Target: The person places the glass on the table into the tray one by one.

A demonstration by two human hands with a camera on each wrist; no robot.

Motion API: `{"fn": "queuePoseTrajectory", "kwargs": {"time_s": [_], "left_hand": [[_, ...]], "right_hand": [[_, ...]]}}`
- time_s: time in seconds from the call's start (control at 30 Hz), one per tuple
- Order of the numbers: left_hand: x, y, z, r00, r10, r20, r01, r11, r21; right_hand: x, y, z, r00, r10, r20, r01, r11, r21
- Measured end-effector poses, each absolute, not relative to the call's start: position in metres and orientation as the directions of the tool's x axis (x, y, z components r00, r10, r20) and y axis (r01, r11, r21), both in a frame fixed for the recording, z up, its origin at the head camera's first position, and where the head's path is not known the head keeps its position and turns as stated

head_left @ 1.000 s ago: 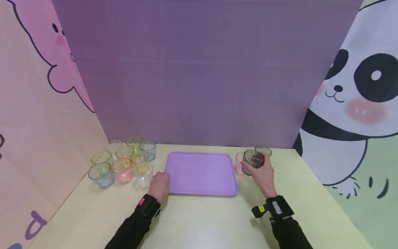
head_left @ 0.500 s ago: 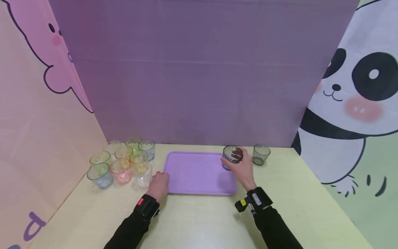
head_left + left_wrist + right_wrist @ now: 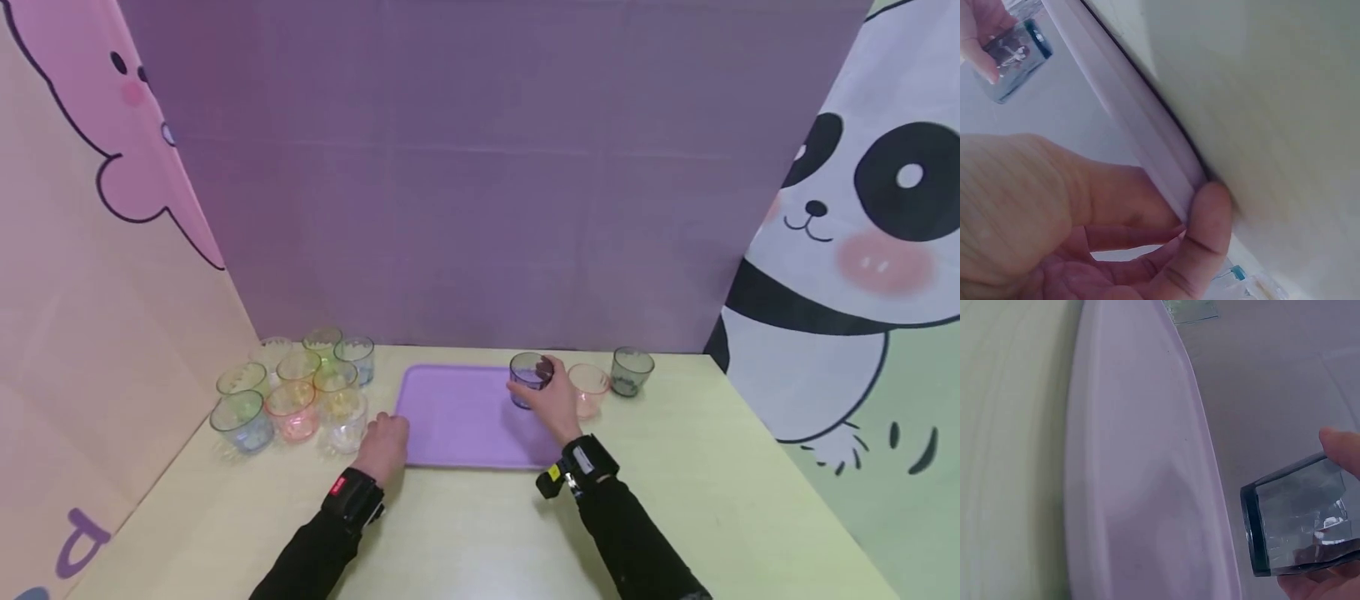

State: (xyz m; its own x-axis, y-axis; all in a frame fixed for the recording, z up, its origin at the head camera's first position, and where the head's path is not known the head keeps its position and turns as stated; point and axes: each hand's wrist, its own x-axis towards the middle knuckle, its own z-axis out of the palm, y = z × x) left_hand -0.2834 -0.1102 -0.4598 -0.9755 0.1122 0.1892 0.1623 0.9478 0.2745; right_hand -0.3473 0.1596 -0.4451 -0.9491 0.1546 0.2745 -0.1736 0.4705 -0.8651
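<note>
In the head view, a grey-tinted drinking glass (image 3: 529, 371) is held over the right part of a purple tray (image 3: 457, 421). My right hand (image 3: 553, 407) grips it round the side, thumb on the left. The right wrist view shows the glass (image 3: 1300, 515) above the tray surface (image 3: 1147, 444), apart from it. My left hand (image 3: 382, 448) is at the tray's left edge. Seen from the left wrist, its thumb and a finger pinch the tray rim (image 3: 1141, 125). To the right of the tray stand a pink glass (image 3: 588, 392) and another grey glass (image 3: 632, 372).
Several tinted glasses stand close together left of the tray, among them a blue-green glass (image 3: 242, 423), a red-pink glass (image 3: 293, 412) and a yellow-topped glass (image 3: 345, 421). The pale table (image 3: 465, 533) ends at a purple backdrop (image 3: 450, 208), with printed walls on both sides.
My right hand has carried the grey glass left from beside the pink glass to over the tray, uncovering the pink glass. The left hand has stayed at the tray's edge.
</note>
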Motion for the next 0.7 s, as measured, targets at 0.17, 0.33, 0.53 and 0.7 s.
{"fn": "queuePoseTrajectory", "kwargs": {"time_s": [0.17, 0.33, 0.53, 0.7], "left_hand": [[-0.283, -0.11, -0.459, -0.978, 0.107, 0.181, 0.156, 0.946, 0.285], [-0.284, -0.11, -0.46, -0.981, 0.105, 0.166, 0.149, 0.947, 0.286], [-0.286, -0.11, -0.461, -0.983, 0.097, 0.157, 0.14, 0.946, 0.291], [-0.285, -0.109, -0.461, -0.98, 0.104, 0.17, 0.149, 0.949, 0.279]], "right_hand": [[-0.359, 0.154, -0.447, -0.942, 0.186, 0.278, -0.16, 0.477, -0.864], [-0.371, 0.154, -0.45, -0.928, 0.22, 0.299, -0.15, 0.515, -0.844], [-0.384, 0.157, -0.457, -0.923, 0.244, 0.297, -0.09, 0.616, -0.783], [-0.39, 0.159, -0.456, -0.928, 0.246, 0.281, -0.058, 0.649, -0.759]]}}
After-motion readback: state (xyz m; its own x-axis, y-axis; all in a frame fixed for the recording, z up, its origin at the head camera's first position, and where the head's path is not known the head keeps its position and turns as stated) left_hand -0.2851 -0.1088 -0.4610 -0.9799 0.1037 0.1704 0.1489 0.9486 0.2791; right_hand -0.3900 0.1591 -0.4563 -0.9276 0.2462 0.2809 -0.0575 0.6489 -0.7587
